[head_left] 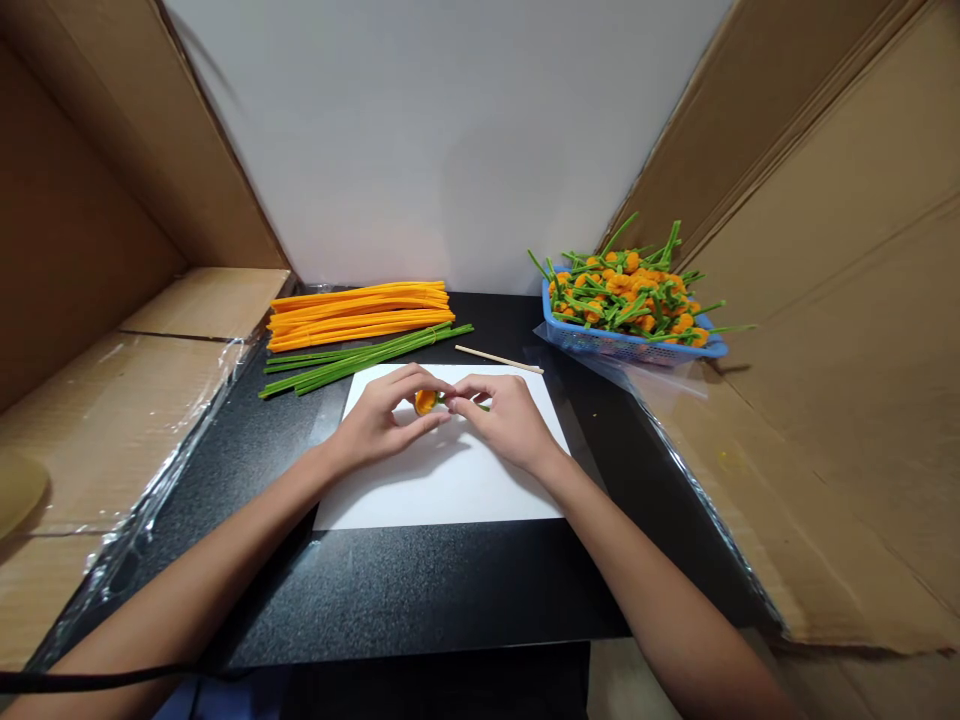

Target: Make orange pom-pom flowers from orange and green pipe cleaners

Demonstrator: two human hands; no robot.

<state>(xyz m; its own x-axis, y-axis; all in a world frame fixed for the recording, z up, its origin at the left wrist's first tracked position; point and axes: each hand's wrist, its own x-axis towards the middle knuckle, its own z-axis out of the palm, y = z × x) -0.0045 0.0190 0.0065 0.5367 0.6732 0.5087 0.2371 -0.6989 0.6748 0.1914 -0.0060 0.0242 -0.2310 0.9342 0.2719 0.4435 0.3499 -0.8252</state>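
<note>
Over the white sheet (439, 490), a small orange pipe-cleaner curl (425, 402) with a green pipe-cleaner stem (441, 398) is between my hands. My left hand (386, 415) curves round the orange curl, its index fingertip meeting the right fingers at the stem. Its thumb stands a little apart, and the other fingers are partly hidden. My right hand (510, 415) pinches the green stem between thumb and fingers; a bit of green shows beneath them.
Behind the sheet lie orange pipe cleaners (360, 315), green pipe cleaners (367, 358) and a thin wooden stick (499, 359). A blue basket (630, 345) heaped with orange and green pieces stands back right. Cardboard walls (840, 300) flank the black table (450, 590).
</note>
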